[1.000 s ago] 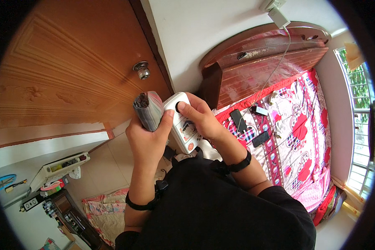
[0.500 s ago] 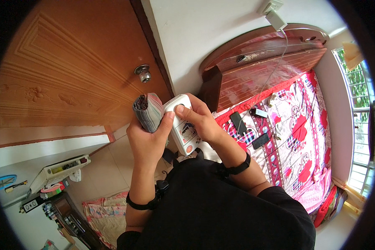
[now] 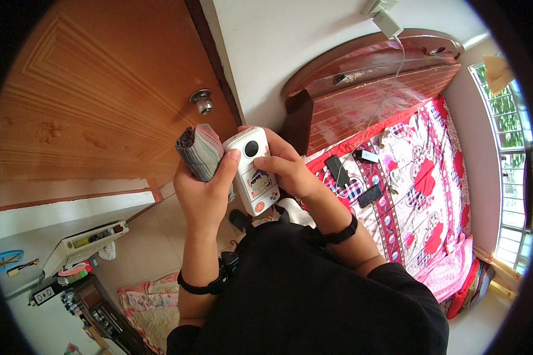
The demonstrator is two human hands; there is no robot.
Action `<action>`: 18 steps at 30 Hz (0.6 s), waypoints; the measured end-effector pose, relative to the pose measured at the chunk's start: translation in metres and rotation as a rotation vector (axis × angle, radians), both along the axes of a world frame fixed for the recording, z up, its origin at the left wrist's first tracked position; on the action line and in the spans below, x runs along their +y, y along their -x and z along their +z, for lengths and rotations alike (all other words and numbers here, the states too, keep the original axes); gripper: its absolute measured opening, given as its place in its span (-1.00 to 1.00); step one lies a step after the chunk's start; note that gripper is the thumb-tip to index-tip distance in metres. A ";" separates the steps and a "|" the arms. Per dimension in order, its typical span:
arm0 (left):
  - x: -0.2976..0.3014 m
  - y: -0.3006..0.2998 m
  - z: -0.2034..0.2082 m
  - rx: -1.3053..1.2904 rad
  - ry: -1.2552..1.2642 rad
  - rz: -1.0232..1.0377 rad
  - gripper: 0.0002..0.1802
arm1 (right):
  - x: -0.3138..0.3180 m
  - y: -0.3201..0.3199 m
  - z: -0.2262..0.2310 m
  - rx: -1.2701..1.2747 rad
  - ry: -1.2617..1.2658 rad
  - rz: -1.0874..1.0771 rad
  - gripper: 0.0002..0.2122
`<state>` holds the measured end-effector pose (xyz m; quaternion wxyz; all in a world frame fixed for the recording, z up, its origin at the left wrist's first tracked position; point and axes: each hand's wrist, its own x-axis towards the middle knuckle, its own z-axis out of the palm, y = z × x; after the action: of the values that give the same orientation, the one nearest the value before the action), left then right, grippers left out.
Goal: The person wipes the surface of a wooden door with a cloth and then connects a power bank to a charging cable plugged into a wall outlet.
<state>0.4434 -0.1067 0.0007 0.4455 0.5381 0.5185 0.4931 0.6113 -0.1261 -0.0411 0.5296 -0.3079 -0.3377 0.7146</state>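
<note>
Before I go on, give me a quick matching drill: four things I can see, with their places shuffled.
1. white device
2. striped bundle
3. round door knob
4. white charger

A. on the wooden door
B. up by the wall, beyond the headboard
C. touched by both the left hand and the right hand
D. held by the left hand alone

Pairs: 1-C, 2-D, 3-A, 4-B

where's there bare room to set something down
Bare sheet lies between the two phones and the window, with pink cloth below. Bare floor lies between the door and the flowered cloth. Crowded: around the phones, cable and white box.
</note>
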 end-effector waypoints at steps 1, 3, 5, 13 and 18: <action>0.000 0.000 0.000 -0.001 0.000 -0.002 -0.46 | -0.001 0.001 0.000 -0.012 -0.004 -0.012 -0.42; -0.002 0.001 0.001 -0.016 0.023 0.000 -0.48 | -0.003 0.002 0.004 -0.025 -0.007 -0.026 -0.43; -0.003 0.002 0.003 -0.024 0.036 -0.002 -0.48 | -0.005 0.002 0.010 -0.057 0.011 -0.030 -0.52; -0.007 -0.005 0.010 -0.084 0.074 -0.034 -0.50 | -0.010 -0.002 0.008 -0.064 0.023 -0.035 -0.58; -0.007 -0.002 0.006 -0.118 0.132 -0.056 -0.50 | -0.015 0.000 0.013 -0.057 0.034 -0.074 -0.59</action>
<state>0.4457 -0.1140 0.0069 0.5234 0.4917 0.5074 0.4762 0.6111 -0.1414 -0.0283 0.5406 -0.3494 -0.3289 0.6910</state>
